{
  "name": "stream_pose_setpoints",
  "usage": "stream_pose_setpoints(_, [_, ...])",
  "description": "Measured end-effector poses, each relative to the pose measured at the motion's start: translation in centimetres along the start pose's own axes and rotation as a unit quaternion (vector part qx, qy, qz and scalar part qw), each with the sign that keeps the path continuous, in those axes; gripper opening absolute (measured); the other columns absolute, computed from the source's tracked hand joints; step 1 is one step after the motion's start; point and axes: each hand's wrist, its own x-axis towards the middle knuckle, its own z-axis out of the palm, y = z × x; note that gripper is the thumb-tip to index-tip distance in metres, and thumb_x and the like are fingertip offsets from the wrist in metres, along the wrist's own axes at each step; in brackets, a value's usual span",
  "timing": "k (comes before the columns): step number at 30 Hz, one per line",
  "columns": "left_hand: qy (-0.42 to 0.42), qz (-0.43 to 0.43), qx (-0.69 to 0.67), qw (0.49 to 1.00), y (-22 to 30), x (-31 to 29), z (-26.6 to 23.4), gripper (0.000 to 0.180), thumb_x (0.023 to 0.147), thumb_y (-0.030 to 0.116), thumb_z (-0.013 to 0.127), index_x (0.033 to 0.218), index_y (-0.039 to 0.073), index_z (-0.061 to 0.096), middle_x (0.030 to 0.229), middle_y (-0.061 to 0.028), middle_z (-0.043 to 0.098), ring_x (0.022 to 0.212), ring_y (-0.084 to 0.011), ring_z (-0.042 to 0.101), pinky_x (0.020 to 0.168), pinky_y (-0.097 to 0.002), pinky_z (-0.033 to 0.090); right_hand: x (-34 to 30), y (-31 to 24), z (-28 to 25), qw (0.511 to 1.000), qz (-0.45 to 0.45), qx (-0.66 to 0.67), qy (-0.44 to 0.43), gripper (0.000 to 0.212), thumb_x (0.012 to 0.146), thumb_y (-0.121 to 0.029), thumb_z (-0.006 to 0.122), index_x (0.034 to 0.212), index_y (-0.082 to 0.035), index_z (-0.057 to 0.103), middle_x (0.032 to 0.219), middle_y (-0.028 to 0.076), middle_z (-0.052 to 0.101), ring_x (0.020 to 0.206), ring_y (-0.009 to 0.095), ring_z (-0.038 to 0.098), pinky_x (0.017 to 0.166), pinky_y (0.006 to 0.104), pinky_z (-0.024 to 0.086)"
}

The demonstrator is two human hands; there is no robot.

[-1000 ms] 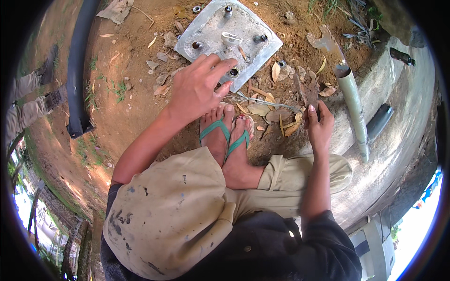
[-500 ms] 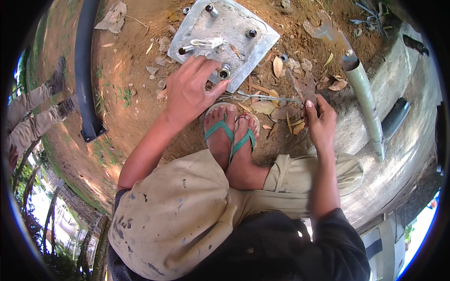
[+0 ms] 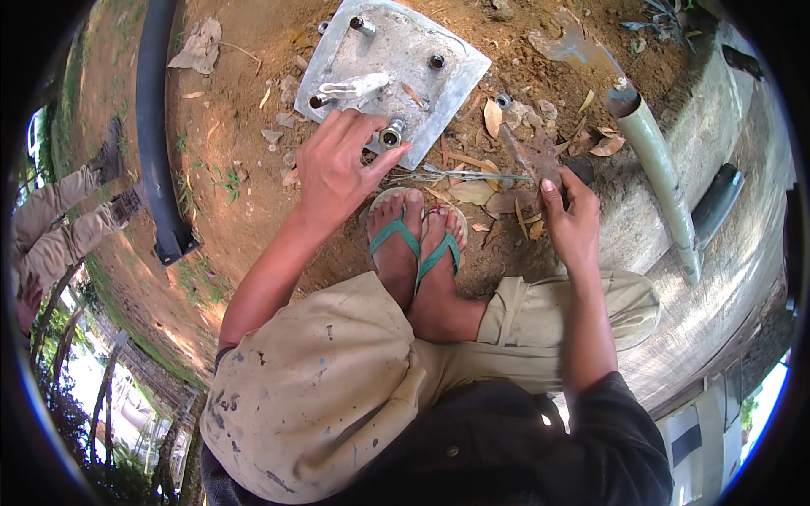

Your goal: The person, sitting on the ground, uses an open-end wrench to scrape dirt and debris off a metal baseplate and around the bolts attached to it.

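A square grey slab (image 3: 460, 78) with a pale metal rim lies on the soil, with several threaded bolts standing up from it. At its near corner my left hand (image 3: 336, 164) curls its thumb and forefinger round a nut (image 3: 391, 135) on one bolt. The other fingers are bent beside it, partly hidden. To the right, my right hand (image 3: 575, 221) pinches a rusty flat metal blade (image 3: 533, 158) between thumb and fingers; its grip end is hidden in the hand. A folded whitish strip (image 3: 354, 85) lies on the slab between the bolts.
A black pipe (image 3: 153, 126) curves along the left. A greyish-green pipe (image 3: 654, 160) leans against the concrete ledge (image 3: 641, 223) on the right, with a dark pipe (image 3: 717, 202) beside it. Dry leaves (image 3: 493, 118) litter the soil. Another person's legs (image 3: 72, 211) show far left.
The view has shifted slightly, with the slab a little higher and further left. My left thumb and forefinger stay at the nut; the right hand still holds the blade.
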Motion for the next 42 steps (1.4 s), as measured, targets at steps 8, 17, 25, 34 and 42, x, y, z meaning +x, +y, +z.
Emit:
stream_pose_setpoints(8, [0.028, 0.039, -0.004, 0.999, -0.3, 0.0, 0.0, 0.037, 0.072, 0.018, 0.092, 0.101, 0.007, 0.072, 0.086, -0.0095, 0.065, 0.077, -0.0271, 0.062, 0.069, -0.0389, 0.052, 0.1, 0.5, 0.2, 1.000, -0.002, 0.013, 0.000, 0.017, 0.099, -0.015, 0.064, 0.102, 0.001, 0.066, 0.074, 0.015, 0.069, 0.068, 0.028, 0.066, 0.069, 0.0393, 0.050])
stream_pose_setpoints(17, [0.021, 0.075, -0.007, 0.997, -1.0, 0.2, 0.1, 0.038, 0.075, 0.022, 0.089, 0.104, 0.006, 0.072, 0.089, -0.0091, 0.068, 0.078, -0.0296, 0.063, 0.066, -0.0395, 0.052, 0.1, 0.3, 0.2, 1.000, -0.004, -0.015, 0.004, 0.019, 0.099, -0.018, 0.064, 0.103, 0.001, 0.066, 0.077, 0.017, 0.070, 0.073, 0.034, 0.069, 0.072, 0.0420, 0.051])
stream_pose_setpoints(25, [0.021, 0.052, -0.018, 0.998, -0.4, 0.1, -0.2, 0.035, 0.074, 0.014, 0.090, 0.103, 0.006, 0.073, 0.084, -0.0089, 0.064, 0.076, -0.0269, 0.062, 0.068, -0.0381, 0.051, 0.1, 0.3, 0.3, 1.000, -0.002, 0.008, 0.003, 0.018, 0.099, -0.016, 0.063, 0.102, 0.001, 0.066, 0.077, 0.017, 0.071, 0.073, 0.032, 0.070, 0.071, 0.0411, 0.051])
stream_pose_setpoints(34, [-0.001, -0.011, -0.054, 0.998, 0.3, -0.4, 0.0, 0.034, 0.079, 0.009, 0.085, 0.109, 0.006, 0.071, 0.087, -0.0090, 0.066, 0.078, -0.0280, 0.063, 0.070, -0.0384, 0.052, 0.1, 0.1, 0.3, 1.000, -0.002, 0.001, 0.001, 0.018, 0.099, -0.016, 0.063, 0.101, 0.002, 0.066, 0.075, 0.016, 0.070, 0.071, 0.031, 0.069, 0.070, 0.0402, 0.051])
stream_pose_setpoints(42, [-0.016, 0.067, -0.039, 0.997, -1.7, 0.6, -0.5, 0.035, 0.076, 0.019, 0.087, 0.105, 0.007, 0.071, 0.091, -0.0101, 0.069, 0.080, -0.0296, 0.066, 0.069, -0.0401, 0.054, 0.1, 0.3, 0.3, 1.000, -0.002, -0.004, -0.003, 0.019, 0.099, -0.017, 0.064, 0.102, 0.002, 0.066, 0.074, 0.015, 0.070, 0.069, 0.029, 0.069, 0.070, 0.0397, 0.051])
